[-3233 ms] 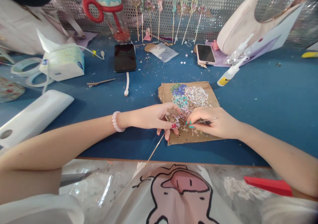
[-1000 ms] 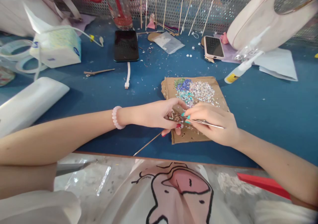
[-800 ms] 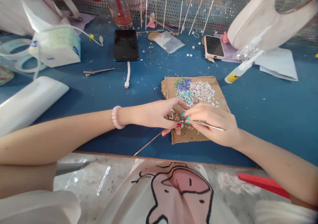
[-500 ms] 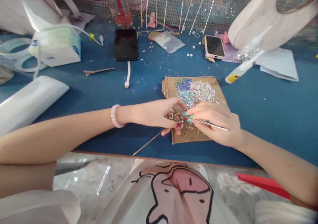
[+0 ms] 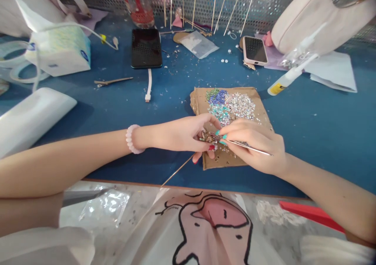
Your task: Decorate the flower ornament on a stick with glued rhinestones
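The left hand [image 5: 183,133] is half curled, its thumb and index finger bent into a loose ring around a small glittering ornament [image 5: 208,137], which sits between the two hands, above the near part of a cardboard sheet [image 5: 210,164]. A thin stick [image 5: 177,171] slants out from beneath the left hand toward the person's body; the fingers hide whether it joins the ornament. The right hand [image 5: 254,139] is closed in a pinch on a thin metal tool [image 5: 251,148], whose shaft runs back beneath its fingers, while its turquoise-nailed fingertips [image 5: 225,137] are right beside the ornament. Just beyond both hands, loose gems lie on the cardboard: a silvery-white pile [image 5: 241,105], a blue patch [image 5: 217,97], a green one [image 5: 212,93] and a turquoise one [image 5: 219,113]. A pale beaded bracelet [image 5: 129,139] circles the left wrist. Beyond the left hand and to its left are a black phone [image 5: 146,47] and a metal clip [image 5: 113,81]; past the right hand, a glue bottle [image 5: 277,88] lies tilted on the blue table [image 5: 320,139], with a pink-cased phone [image 5: 255,50] farther off.
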Tool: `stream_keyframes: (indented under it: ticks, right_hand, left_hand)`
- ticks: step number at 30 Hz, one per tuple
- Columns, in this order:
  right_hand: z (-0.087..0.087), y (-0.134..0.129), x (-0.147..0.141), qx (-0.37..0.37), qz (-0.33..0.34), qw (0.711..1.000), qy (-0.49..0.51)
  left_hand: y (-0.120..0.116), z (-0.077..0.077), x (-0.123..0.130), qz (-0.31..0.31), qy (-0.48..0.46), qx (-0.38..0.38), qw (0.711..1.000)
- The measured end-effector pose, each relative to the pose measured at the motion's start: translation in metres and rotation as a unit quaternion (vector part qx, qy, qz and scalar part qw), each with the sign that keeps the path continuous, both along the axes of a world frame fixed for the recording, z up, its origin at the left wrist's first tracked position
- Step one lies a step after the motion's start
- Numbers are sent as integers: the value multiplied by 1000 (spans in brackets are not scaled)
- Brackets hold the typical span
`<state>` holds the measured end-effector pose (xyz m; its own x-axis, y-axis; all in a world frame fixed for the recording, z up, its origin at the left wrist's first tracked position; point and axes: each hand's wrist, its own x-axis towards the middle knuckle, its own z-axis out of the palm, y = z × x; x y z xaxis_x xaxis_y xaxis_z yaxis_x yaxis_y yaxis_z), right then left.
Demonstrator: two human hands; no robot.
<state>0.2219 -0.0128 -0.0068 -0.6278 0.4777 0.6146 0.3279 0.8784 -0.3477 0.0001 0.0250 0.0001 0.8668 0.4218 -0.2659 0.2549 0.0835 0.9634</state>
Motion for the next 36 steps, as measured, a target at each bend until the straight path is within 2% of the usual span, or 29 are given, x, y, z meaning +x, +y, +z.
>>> stream_keyframes:
  ticks: [24,30,36]
  right_hand:
    - [-1,-2,-1,-11,1,1000,12]
    - [7,0,8,-110,6,993,42]
    - [8,1,23,-183,48,981,-48]
  left_hand:
    - [-4,1,2,21,-1,-3,1000]
    - [-3,7,-2,40,12,14,999]
    - [3,7,-7,68,46,33,996]
